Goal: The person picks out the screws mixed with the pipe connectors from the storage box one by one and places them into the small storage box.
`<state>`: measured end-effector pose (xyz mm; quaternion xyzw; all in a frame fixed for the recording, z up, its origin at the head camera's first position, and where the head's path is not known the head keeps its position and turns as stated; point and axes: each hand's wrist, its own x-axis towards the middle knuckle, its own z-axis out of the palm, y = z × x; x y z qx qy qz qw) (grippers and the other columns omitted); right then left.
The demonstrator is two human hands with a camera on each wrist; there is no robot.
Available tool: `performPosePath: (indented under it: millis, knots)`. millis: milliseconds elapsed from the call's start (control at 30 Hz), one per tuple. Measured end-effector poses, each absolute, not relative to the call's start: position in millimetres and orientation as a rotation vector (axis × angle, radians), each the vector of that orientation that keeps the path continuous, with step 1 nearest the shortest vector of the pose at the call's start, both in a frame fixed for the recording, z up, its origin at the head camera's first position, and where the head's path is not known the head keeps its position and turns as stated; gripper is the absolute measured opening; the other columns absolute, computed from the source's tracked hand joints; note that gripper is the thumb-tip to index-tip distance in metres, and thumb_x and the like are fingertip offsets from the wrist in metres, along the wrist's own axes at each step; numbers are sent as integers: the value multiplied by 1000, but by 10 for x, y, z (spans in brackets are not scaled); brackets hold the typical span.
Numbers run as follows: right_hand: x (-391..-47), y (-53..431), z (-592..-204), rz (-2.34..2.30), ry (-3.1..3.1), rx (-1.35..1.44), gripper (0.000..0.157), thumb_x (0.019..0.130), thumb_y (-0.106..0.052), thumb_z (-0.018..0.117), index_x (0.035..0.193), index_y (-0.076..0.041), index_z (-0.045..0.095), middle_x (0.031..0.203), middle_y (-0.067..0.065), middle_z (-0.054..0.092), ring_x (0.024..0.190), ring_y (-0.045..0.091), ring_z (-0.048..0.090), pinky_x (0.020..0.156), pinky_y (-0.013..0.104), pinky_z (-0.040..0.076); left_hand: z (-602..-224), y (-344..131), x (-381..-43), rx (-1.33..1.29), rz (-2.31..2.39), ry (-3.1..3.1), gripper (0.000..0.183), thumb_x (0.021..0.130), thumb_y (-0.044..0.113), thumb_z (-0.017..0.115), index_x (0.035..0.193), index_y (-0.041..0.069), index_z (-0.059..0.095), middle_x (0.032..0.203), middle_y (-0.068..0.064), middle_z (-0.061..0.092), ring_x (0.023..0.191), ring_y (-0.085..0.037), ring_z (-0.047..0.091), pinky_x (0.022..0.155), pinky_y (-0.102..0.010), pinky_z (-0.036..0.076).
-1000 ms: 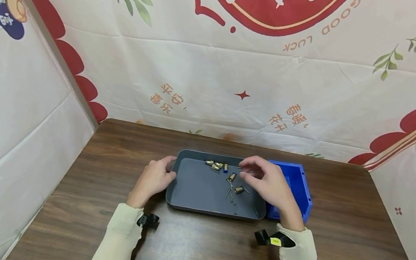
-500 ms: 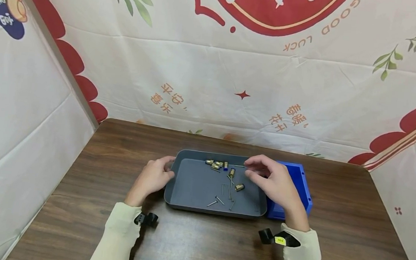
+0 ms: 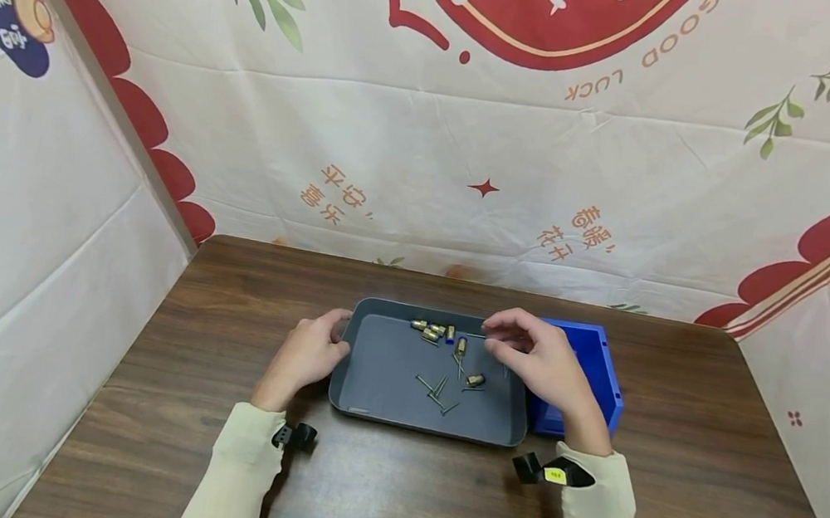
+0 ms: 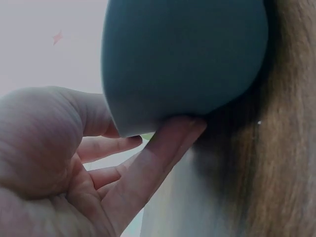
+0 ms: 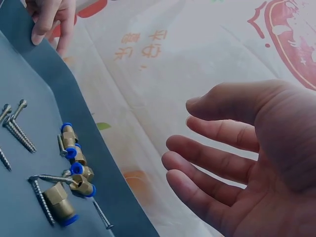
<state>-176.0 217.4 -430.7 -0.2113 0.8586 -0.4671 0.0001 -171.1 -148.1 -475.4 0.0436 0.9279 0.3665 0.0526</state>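
Observation:
A grey tray [image 3: 381,372] holds several loose screws [image 3: 436,391] and several brass push-in fittings with blue collars [image 5: 58,203]. My left hand [image 3: 306,357] pinches the tray's left side; in the left wrist view, fingers and thumb lie on either side of its wall, and a dark shadow lies beneath it. Over the tray's right side hangs my right hand [image 3: 536,362], its fingers loosely bent with nothing between them, as the right wrist view shows. Most fittings sit together along the back wall, while one brass fitting [image 3: 475,379] lies further forward among the screws.
Right beside the tray stands a blue plastic bin [image 3: 592,368], partly hidden behind my right hand and forearm. Both rest areas are on a brown wooden table [image 3: 392,499], with a printed white cloth [image 3: 426,143] hanging behind its far edge.
The tray's front right corner has swung a little nearer to me. Several screws have slid leftward across the tray's floor and the loose fittings have shifted. Both hands have moved only slightly.

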Motion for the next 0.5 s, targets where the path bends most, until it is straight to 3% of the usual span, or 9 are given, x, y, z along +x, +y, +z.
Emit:
performPosePath:
  millis: [300, 500]
  knots:
    - [-1785, 2106, -4366, -1510, 2627, -657, 22, 103, -9, 77, 125, -10, 76, 114, 5, 78, 100, 22, 72, 83, 31, 58, -4737, -1462, -1698, 84, 1079, 2812, 53, 99, 11, 69, 152, 11, 64, 96, -5, 75, 69, -17, 64, 69, -40, 53]
    - [-1849, 2045, -4459, -1577, 2497, -645, 25, 102, -8, 79, 127, -6, 75, 123, 21, 75, 106, 26, 73, 87, 32, 59, -4769, -1461, -1705, 77, 1090, 2776, 56, 99, 14, 68, 155, 11, 62, 91, 0, 74, 63, -17, 62, 65, -37, 50]
